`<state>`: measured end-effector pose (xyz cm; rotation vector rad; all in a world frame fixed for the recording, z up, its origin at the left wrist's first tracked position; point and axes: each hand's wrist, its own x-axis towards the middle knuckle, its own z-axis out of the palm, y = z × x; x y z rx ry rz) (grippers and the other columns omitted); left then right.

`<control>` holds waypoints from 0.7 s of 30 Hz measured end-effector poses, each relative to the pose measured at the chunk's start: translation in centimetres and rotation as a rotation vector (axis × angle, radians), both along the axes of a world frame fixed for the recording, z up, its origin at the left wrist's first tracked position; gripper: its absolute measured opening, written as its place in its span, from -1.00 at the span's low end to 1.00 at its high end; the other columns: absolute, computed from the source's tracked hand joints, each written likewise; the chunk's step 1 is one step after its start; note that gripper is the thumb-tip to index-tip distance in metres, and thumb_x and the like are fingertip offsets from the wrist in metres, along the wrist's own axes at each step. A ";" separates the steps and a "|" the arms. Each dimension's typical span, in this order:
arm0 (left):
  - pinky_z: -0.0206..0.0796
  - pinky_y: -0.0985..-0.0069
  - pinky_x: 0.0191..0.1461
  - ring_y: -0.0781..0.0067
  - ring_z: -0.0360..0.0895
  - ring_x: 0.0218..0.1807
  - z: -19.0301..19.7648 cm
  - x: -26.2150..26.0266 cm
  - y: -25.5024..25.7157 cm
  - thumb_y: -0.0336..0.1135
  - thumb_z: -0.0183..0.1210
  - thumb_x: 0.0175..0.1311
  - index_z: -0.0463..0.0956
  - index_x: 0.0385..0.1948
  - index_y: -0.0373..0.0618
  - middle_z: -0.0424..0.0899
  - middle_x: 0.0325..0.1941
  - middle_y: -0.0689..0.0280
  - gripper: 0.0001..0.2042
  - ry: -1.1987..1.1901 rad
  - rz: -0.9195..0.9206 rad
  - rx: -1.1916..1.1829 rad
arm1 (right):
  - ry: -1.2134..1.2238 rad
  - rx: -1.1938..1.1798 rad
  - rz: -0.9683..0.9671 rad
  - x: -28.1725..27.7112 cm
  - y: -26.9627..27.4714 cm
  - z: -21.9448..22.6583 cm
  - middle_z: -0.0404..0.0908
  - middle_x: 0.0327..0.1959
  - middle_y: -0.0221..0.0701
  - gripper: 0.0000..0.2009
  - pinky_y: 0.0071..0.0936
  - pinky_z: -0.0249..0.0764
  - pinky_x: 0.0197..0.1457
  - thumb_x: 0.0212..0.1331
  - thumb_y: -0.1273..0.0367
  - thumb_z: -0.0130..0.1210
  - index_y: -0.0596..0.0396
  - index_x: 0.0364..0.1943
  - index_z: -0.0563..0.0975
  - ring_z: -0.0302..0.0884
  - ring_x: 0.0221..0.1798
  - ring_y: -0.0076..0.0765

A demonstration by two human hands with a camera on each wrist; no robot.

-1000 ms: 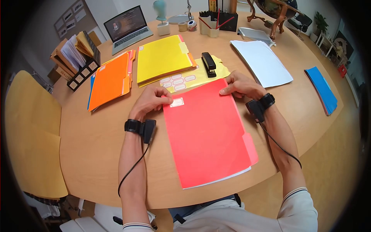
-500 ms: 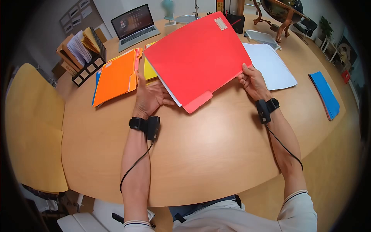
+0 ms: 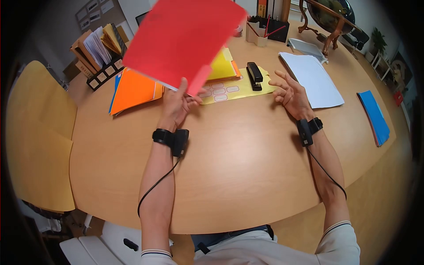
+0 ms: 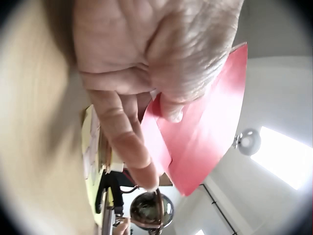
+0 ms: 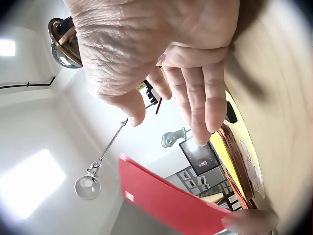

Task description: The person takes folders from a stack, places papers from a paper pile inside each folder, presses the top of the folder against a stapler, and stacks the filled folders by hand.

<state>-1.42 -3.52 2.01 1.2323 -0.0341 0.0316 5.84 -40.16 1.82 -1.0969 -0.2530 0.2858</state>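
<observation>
My left hand (image 3: 177, 105) pinches a red file folder (image 3: 185, 42) by its lower edge, thumb on the near face and fingers behind. The folder is raised and tilted above the table, and white paper shows along its bottom edge. In the left wrist view the thumb presses on the red folder (image 4: 205, 132) next to its tab. My right hand (image 3: 291, 95) holds nothing; its fingers are spread and relaxed above the table between the stapler (image 3: 254, 76) and a stack of white paper (image 3: 311, 81). The right wrist view shows those fingers apart from the red folder (image 5: 166, 200).
An orange folder pile (image 3: 134, 90) lies under the raised folder's left side, and yellow folders (image 3: 224, 66) are partly hidden behind it. A yellow label sheet (image 3: 240, 93) lies under the stapler. Blue folded sheets (image 3: 373, 117) sit far right; a file rack (image 3: 105, 75) stands left.
The red folder went from flat between both hands, up into the right hand's grip, then leftward into the left hand. The right hand has let go of it.
</observation>
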 end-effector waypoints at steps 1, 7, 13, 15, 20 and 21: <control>0.49 0.66 -0.48 0.45 0.67 -0.43 0.0 0.2 0.6 0.01 0.04 0.55 0.44 0.02 -0.27 0.73 -0.28 0.10 -0.57 -0.047 0.140 -0.124 | -0.006 -0.013 0.011 0.2 -0.1 -0.2 0.67 -0.13 -0.22 -0.33 -0.56 0.66 -0.25 0.41 0.06 0.12 0.24 0.40 0.24 0.70 -0.30 -0.42; 0.40 0.70 -0.47 0.54 0.52 -0.45 -2.1 1.4 7.2 -0.11 0.08 0.55 0.43 0.01 -0.24 0.63 -0.34 0.19 -0.67 -0.079 0.456 -0.296 | -0.038 -0.057 0.017 0.2 0.0 -0.2 0.66 -0.22 -0.23 -0.35 -0.59 0.63 -0.36 0.40 0.09 0.13 0.33 0.35 0.30 0.67 -0.39 -0.47; 0.35 0.66 -0.43 0.51 0.52 -0.41 -3.5 1.2 10.3 -0.04 0.04 0.57 0.45 -0.09 -0.30 0.60 -0.34 0.19 -0.61 0.019 0.510 -0.366 | -0.051 -0.085 0.026 0.0 0.1 0.0 0.65 -0.27 -0.29 -0.35 -0.61 0.61 -0.38 0.40 0.10 0.12 0.38 0.34 0.30 0.65 -0.41 -0.48; 0.31 0.68 -0.51 0.53 0.53 -0.48 -2.8 0.9 9.9 0.03 0.04 0.56 0.46 -0.19 -0.24 0.61 -0.42 0.20 -0.59 0.091 0.549 -0.307 | -0.052 -0.091 0.027 0.1 0.1 -0.1 0.65 -0.28 -0.29 -0.35 -0.61 0.60 -0.39 0.40 0.11 0.12 0.38 0.35 0.29 0.64 -0.41 -0.48; 0.15 0.69 -0.69 0.56 0.43 -0.69 -0.7 0.1 9.3 0.10 0.06 0.52 0.45 -0.44 -0.08 0.56 -0.60 0.30 -0.56 0.345 0.491 0.039 | -0.049 -0.104 0.043 0.3 0.0 -0.4 0.64 -0.29 -0.30 -0.38 -0.61 0.58 -0.38 0.41 0.16 0.11 0.39 0.35 0.29 0.64 -0.40 -0.46; 0.10 0.69 -0.74 0.56 0.38 -0.74 -0.3 -0.1 9.0 0.12 0.08 0.50 0.45 -0.50 -0.03 0.53 -0.65 0.34 -0.55 0.425 0.469 0.174 | -0.049 -0.104 0.043 0.3 0.0 -0.4 0.64 -0.29 -0.30 -0.38 -0.61 0.58 -0.38 0.41 0.16 0.11 0.39 0.35 0.29 0.64 -0.40 -0.46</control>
